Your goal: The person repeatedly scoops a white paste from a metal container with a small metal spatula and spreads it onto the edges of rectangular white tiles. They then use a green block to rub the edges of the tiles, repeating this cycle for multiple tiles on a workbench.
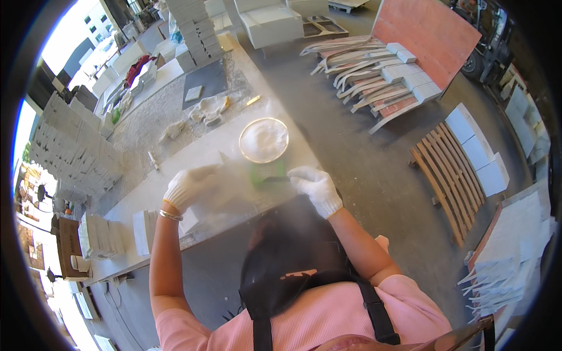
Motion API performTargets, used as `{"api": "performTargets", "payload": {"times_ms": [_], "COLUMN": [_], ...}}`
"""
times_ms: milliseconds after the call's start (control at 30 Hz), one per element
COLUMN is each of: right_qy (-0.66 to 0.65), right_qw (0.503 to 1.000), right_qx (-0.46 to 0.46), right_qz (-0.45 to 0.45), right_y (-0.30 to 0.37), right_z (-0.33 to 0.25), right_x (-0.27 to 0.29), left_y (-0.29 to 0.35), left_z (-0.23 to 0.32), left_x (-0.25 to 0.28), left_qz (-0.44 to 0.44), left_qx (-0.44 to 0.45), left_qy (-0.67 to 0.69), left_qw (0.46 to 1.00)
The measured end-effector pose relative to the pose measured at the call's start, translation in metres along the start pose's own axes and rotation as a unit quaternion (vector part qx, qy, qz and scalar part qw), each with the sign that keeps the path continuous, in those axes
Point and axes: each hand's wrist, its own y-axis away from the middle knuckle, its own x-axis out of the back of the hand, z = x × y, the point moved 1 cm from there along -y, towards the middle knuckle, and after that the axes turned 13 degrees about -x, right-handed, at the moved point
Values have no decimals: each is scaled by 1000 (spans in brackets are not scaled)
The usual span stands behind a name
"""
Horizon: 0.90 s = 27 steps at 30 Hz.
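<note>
My right hand (317,189), in a white knit glove, is closed around one end of a thin dark flat tool (276,179), possibly a putty knife. The tool reaches left across a blurred green object (257,174). Just beyond it stands a round pale-rimmed bowl (263,141) with white powder or paste inside. My left hand (191,186), gloved too, hovers over or rests on the near part of the pale worktable (240,199); its fingers fade into haze, so a grip on anything cannot be made out. By the left wrist lies a white flat piece (188,222).
Stacks of white slabs (73,146) stand at the left of the table. A crumpled glove (209,110), a yellow-handled tool (250,102) and a dark board (205,83) lie farther back. On the right floor are a slatted pallet (448,175) and a red panel rack (424,35).
</note>
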Motion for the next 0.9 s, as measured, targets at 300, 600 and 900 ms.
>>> {"api": "performTargets", "payload": {"times_ms": [300,600,900], "right_qy": [95,255,338], "right_qw": [995,947,915], "right_qx": [7,177,197], "right_qz": [-6,-86,-94], "right_y": [-1,-48,-62], "right_z": [-41,-54,-62], "right_x": [-11,-67,-86], "left_y": [41,40,41], "left_z": [23,17,17], "left_x": [-35,-43,-42], "left_qz": [123,155,186], "left_qx": [-126,-135,-132], "left_qy": [-251,-191,-138], "left_qw": [952,960,964]}}
